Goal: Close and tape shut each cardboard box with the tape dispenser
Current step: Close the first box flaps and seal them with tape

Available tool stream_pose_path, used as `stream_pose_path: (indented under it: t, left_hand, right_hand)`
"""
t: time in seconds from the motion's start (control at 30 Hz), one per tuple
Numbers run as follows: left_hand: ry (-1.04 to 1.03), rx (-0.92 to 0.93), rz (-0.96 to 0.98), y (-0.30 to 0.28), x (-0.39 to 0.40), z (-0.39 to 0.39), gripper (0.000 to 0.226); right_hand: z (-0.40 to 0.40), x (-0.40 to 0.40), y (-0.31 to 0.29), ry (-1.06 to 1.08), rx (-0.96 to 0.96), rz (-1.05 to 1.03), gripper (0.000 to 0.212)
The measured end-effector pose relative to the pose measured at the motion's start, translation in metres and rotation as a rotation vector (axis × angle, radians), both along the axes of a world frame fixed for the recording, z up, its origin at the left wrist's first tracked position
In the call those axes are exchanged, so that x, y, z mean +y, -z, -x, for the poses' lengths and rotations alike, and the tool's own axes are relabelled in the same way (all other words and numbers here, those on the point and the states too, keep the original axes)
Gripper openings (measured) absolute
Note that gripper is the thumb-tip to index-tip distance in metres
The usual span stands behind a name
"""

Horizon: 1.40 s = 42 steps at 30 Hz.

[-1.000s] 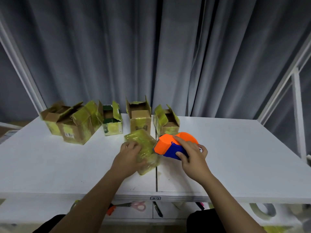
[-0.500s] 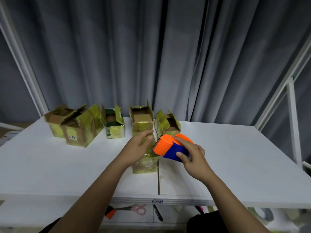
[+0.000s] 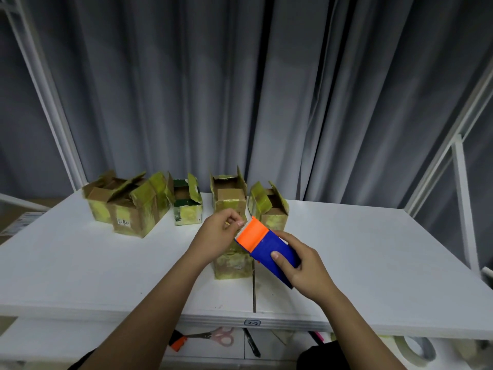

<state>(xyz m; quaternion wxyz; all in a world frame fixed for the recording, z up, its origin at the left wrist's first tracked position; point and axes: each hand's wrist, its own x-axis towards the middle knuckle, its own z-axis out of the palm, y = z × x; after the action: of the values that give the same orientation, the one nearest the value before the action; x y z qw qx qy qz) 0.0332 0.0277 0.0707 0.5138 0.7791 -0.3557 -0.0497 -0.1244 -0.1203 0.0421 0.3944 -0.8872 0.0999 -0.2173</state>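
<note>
My right hand (image 3: 302, 265) grips the blue and orange tape dispenser (image 3: 262, 243) and holds it lifted over a small closed cardboard box (image 3: 232, 264) wrapped in yellowish tape, which stands near the middle of the white table (image 3: 373, 263). My left hand (image 3: 218, 233) is at the dispenser's toothed front edge with fingertips pinched together there; the tape end itself is too thin to see. The box is partly hidden behind both hands.
Several open cardboard boxes stand in a row at the back of the table: one (image 3: 269, 206) right behind the dispenser, another (image 3: 229, 194), a green one (image 3: 186, 206) and larger ones (image 3: 133, 212) at left. Scissors (image 3: 213, 337), pens and tape rolls (image 3: 416, 351) lie on a shelf below.
My left hand left the box top and moved to the dispenser's front edge. My right hand tilted the dispenser so its orange end points away. The camera tilted, shifting the scene lower.
</note>
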Motion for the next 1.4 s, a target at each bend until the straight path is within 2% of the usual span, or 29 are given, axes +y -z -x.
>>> stream_pose_path:
  t: [0.23, 0.43, 0.6, 0.67, 0.8, 0.93, 1.0, 1.1, 1.4]
  left_hand:
    - [0.006, -0.005, -0.084, -0.001, 0.008, 0.001, 0.013]
    - [-0.135, -0.023, -0.168, 0.007, 0.007, 0.005, 0.012]
    - [-0.273, 0.066, -0.093, 0.001, 0.021, -0.017, 0.012]
    - [-0.209, 0.095, -0.109, -0.003, 0.031, -0.031, 0.016]
    - [-0.157, 0.218, -0.076, 0.001, 0.028, -0.028, 0.016]
    - [-0.212, 0.306, -0.031, 0.017, 0.03, -0.022, 0.01]
    - [-0.223, 0.356, 0.008, 0.024, 0.03, -0.02, 0.008]
    - [-0.251, 0.366, 0.025, 0.033, 0.029, -0.017, 0.008]
    - [-0.305, 0.258, -0.069, 0.05, 0.028, -0.025, 0.013]
  right_hand:
    - [0.006, -0.001, 0.004, 0.064, 0.106, 0.035, 0.037]
    - [0.0, 0.006, 0.004, 0.058, 0.155, 0.04, 0.042]
    - [0.01, -0.001, 0.004, 0.121, 0.242, 0.097, 0.041]
    - [0.015, -0.006, 0.007, 0.151, 0.265, 0.101, 0.042]
    - [0.011, -0.014, -0.003, 0.214, 0.191, 0.017, 0.037]
    - [0.003, -0.027, -0.022, 0.258, 0.112, 0.077, 0.027]
    - [-0.003, -0.03, -0.03, 0.278, 0.107, 0.147, 0.028]
    - [-0.014, -0.028, -0.042, 0.268, 0.202, 0.355, 0.031]
    - [-0.041, -0.019, -0.063, 0.11, 0.437, 0.681, 0.037]
